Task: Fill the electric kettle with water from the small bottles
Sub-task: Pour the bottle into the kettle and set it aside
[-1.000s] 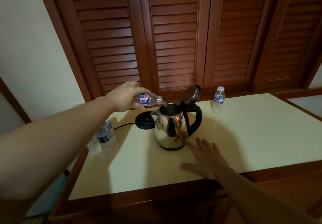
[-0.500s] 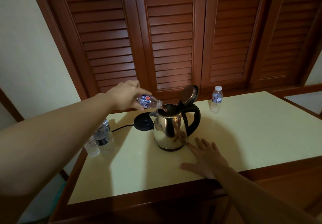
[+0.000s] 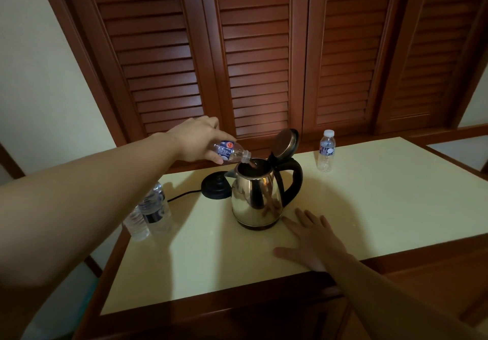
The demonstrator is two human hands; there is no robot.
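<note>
Head view: the left hand (image 3: 196, 139) curls its fingers round a small bottle (image 3: 232, 152), hiding the bottle's base; only its label and neck show. The bottle is tipped nearly level, its mouth over the kettle (image 3: 257, 194) opening. Water leaving the mouth is hard to make out against the dark interior, and the level inside the kettle cannot be seen.

The kettle stands on the table (image 3: 369, 207), off its base (image 3: 215, 187), which sits just behind and to its left with a cord (image 3: 182, 195) running left until the left forearm covers it. The lid (image 3: 285, 142) is swung up and back.

The right hand (image 3: 313, 240) lies flat on the table, fingers straight and spread, holding nothing, just beside the kettle's foot; its forearm runs out of frame at the lower right.

Four bottles show in all: the one being held, one capped bottle (image 3: 327, 150) upright behind and right of the kettle, and two bottles (image 3: 151, 211) at the table's left edge, partly covered by the left forearm, so their caps cannot be judged. One kettle, one base.

Louvred doors (image 3: 264, 62) stand behind the table.
</note>
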